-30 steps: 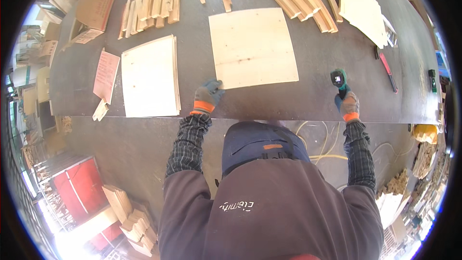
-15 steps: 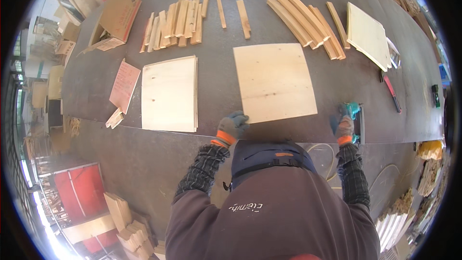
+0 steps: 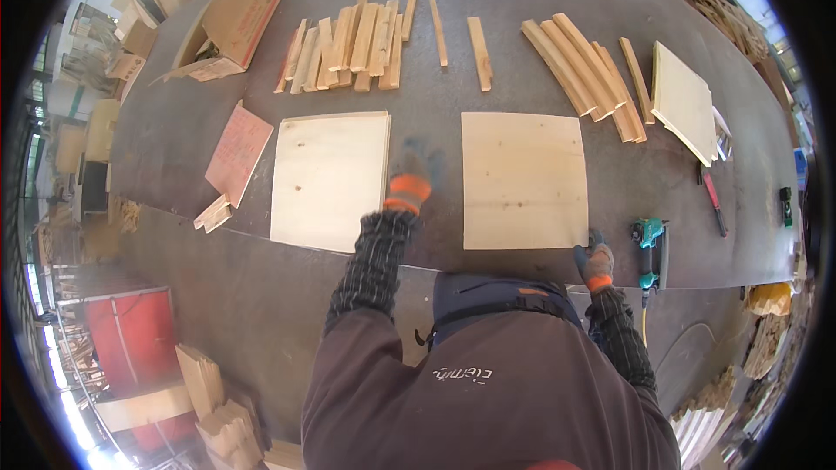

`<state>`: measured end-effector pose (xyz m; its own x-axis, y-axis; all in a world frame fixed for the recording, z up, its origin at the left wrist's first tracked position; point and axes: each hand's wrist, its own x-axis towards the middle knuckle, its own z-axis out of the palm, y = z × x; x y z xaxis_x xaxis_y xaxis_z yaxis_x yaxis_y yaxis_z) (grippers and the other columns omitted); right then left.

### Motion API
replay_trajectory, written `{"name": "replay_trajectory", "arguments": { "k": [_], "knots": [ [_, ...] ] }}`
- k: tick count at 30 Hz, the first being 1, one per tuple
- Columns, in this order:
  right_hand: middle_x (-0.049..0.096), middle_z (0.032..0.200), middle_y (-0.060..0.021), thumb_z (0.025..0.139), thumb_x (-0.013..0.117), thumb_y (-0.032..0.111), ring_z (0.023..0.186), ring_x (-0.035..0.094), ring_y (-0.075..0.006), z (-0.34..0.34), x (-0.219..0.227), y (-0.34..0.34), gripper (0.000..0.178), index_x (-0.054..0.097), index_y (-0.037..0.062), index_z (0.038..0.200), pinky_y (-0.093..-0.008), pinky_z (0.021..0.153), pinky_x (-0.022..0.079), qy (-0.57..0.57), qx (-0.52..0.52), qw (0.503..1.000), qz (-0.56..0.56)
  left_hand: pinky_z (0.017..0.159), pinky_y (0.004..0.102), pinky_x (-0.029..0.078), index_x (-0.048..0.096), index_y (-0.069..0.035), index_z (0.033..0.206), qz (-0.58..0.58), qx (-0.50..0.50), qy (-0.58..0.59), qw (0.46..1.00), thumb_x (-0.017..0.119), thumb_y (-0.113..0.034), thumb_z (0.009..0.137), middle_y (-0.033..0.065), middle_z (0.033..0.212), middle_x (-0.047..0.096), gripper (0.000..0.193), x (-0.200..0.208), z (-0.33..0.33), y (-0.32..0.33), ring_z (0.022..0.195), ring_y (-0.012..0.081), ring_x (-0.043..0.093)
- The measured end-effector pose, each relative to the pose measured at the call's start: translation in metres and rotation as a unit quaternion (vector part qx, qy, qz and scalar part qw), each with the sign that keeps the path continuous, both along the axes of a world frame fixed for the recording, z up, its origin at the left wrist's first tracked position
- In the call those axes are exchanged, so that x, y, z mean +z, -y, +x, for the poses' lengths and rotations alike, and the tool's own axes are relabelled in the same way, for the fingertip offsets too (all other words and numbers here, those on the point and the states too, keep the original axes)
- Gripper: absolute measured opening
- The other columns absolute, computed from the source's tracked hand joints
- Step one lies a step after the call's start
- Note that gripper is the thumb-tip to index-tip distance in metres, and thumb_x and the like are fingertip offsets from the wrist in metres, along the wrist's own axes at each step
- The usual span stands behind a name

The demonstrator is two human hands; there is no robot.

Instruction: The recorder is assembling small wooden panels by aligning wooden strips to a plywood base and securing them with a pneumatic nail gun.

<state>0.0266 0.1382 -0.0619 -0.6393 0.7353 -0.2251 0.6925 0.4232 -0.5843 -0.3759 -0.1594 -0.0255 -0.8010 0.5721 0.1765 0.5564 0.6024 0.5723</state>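
A square wooden panel lies flat on the dark table in front of me. My right hand, in a grey glove with an orange cuff, grips its near right corner. To the left is a stack of pale square panels. My left hand hovers between that stack and the single panel, nearer the stack; motion smears its fingers. Just right of my right hand a teal nail gun rests at the table's near edge with a hose attached, and no hand touches it.
Wooden strips are piled at the far left, and several more strips lie far right. Beyond these are another panel stack, red-handled pliers and a cardboard box. A reddish board lies left.
My right hand has let go of the nail gun and taken the panel's near right corner. My left hand has left the panel and moved forward. The panel now sits straighter.
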Motion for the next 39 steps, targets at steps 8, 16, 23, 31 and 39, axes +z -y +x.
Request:
{"name": "replay_trajectory", "arguments": {
  "k": [8,16,23,31,39],
  "knots": [
    [0.074,0.124,-0.0185,0.085,0.077,0.02,0.108,0.073,-0.031,0.052,0.019,0.009,0.067,0.056,0.0056,0.148,-0.0405,0.091,0.058,0.049,-0.006,0.999,0.022,0.105,0.0512,0.053,0.067,-0.004,0.135,0.07,0.078,-0.046,0.993,0.079,-0.031,0.09,0.0267,0.138,0.065,0.054,-0.033,-0.145,-0.143,0.124,0.0451,0.064],
    [0.072,0.122,-0.0175,0.085,0.079,0.015,0.101,0.074,-0.0278,0.217,0.041,0.06,0.064,0.058,0.0098,0.145,-0.0411,0.085,0.059,0.147,-0.223,0.964,-0.011,0.097,0.0536,0.057,0.07,-0.001,0.127,-0.028,0.22,0.181,0.958,0.075,-0.034,0.093,0.0285,0.134,0.068,0.047,-0.078,-0.223,-0.217,0.118,0.0463,0.069],
    [0.071,0.114,-0.0122,0.088,0.08,0.016,0.087,0.071,-0.0226,0.254,0.023,0.077,0.065,0.053,0.013,0.147,-0.0398,0.069,0.058,0.109,-0.323,0.936,-0.087,0.078,0.047,0.063,0.07,-0.003,0.119,0.288,0.179,0.577,0.743,0.063,-0.018,0.098,0.0167,0.107,0.077,0.027,-0.099,-0.238,-0.188,0.083,0.0319,0.075],
    [0.073,0.117,-0.0144,0.087,0.08,0.019,0.098,0.072,-0.0232,0.117,0.056,-0.002,0.076,0.049,0.0086,0.155,-0.0377,0.084,0.059,0.031,-0.08,0.996,-0.037,0.077,0.0405,0.065,0.065,0.002,0.124,0.37,0.013,0.696,0.615,0.062,-0.011,0.095,0.0156,0.106,0.075,0.032,-0.065,-0.035,-0.05,0.081,0.0237,0.072],
    [0.05,0.156,-0.0262,0.078,0.088,0.031,0.145,0.047,-0.0452,-0.041,0.093,0.02,0.091,0.048,0.0087,0.156,-0.0498,0.118,0.043,0.074,0.229,0.965,0.101,0.059,0.0312,0.05,0.067,0.006,0.112,0.357,0.21,0.52,0.747,0.069,-0.007,0.091,0.0046,0.089,0.069,0.025,-0.06,0.123,0.013,0.07,0.0126,0.062]
  ]
}}
